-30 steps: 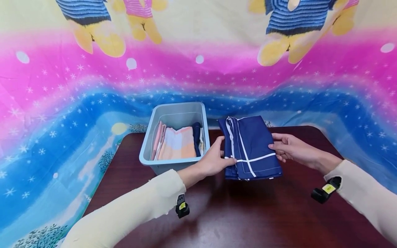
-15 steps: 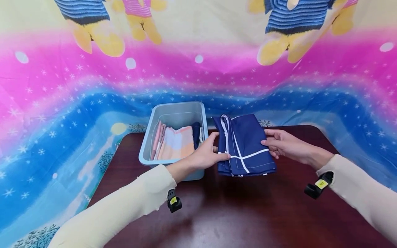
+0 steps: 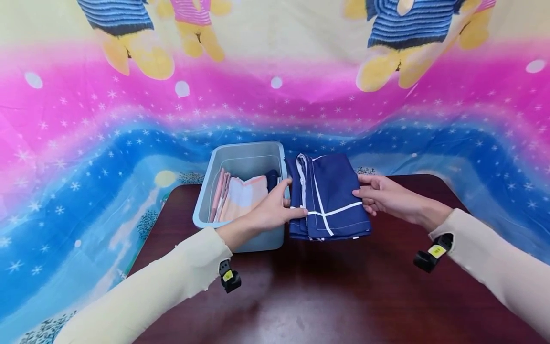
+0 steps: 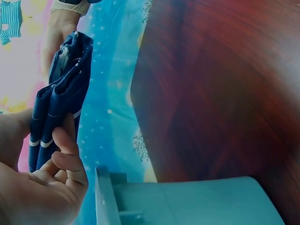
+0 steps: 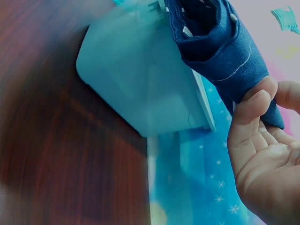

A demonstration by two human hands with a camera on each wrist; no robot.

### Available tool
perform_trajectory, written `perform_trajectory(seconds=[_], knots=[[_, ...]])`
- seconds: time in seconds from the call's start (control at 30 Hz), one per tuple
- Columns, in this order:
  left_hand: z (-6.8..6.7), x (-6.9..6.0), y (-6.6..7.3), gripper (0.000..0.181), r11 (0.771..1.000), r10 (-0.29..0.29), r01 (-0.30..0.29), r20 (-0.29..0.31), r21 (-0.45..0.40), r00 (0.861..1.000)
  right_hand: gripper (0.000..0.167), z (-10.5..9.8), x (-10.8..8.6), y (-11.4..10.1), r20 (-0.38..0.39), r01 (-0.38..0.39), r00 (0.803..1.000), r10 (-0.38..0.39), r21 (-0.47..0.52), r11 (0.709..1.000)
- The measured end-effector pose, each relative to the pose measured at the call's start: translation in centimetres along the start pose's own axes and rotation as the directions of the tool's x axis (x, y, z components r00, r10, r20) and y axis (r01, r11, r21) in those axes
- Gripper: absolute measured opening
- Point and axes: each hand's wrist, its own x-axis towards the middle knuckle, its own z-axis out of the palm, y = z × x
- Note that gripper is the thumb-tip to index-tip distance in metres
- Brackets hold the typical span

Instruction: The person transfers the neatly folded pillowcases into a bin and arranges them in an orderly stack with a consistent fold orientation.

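Observation:
A folded navy blue cloth (image 3: 337,184) with white lines is held up between both hands, over the table and just right of the bin. My left hand (image 3: 268,210) pinches its left edge, thumb on top and fingers beneath, in front of the bin's right rim. On the opposite edge my right hand (image 3: 393,198) grips the cloth between thumb and fingers. The layered folds of the navy cloth (image 4: 63,89) show in the left wrist view. In the right wrist view, fingers and thumb of the right hand (image 5: 267,159) close on the cloth's rolled end.
A grey-blue plastic bin (image 3: 210,177) stands on the dark red-brown table (image 3: 301,296). Inside it, folded cloths stand on edge: a peach and white one (image 3: 245,193), pink ones (image 3: 219,196) and a dark blue one (image 3: 272,179). A printed curtain (image 3: 275,110) hangs behind the table.
Both hands have carried the folded navy cloth to the left and slightly away, closer to the bin. My left hand now overlaps the bin's right side. The bin has stayed in place.

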Motion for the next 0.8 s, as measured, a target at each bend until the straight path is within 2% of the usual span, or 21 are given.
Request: perform_trajectory(seconds=[0.2, 0.47, 0.63, 0.7, 0.8], knots=[[-1.2, -0.3, 0.0, 0.09, 0.999, 0.037, -0.037, 0.006, -0.033, 0.999, 0.059, 0.5, 0.7, -0.7, 0.001, 0.013, 1.0, -0.013, -0.001, 1.0], [-2.5, -0.7, -0.3, 0.082, 0.986, 0.04, -0.03, 0.061, -0.163, 0.997, 0.058, 1.3, 1.8, -0.9, -0.005, 0.03, 1.0, -0.03, 0.015, 0.999], [-3.2, -0.9, -0.7, 0.082, 0.986, 0.058, -0.05, 0.052, -0.157, 0.997, 0.058, 1.9, 2.6, -1.0, -0.008, 0.03, 1.0, -0.03, 0.036, 0.999], [-3.5, -1.1, -0.9, 0.085, 0.99, 0.056, -0.05, 0.04, -0.129, 0.998, 0.057, 2.1, 2.9, -1.1, -0.002, 0.034, 0.999, -0.033, 0.043, 0.999], [-4.1, -1.3, -1.1, 0.083, 0.989, 0.038, -0.033, 0.038, -0.144, 0.999, 0.056, 2.5, 3.3, -1.2, 0.005, 0.038, 0.999, -0.038, 0.049, 0.998]])
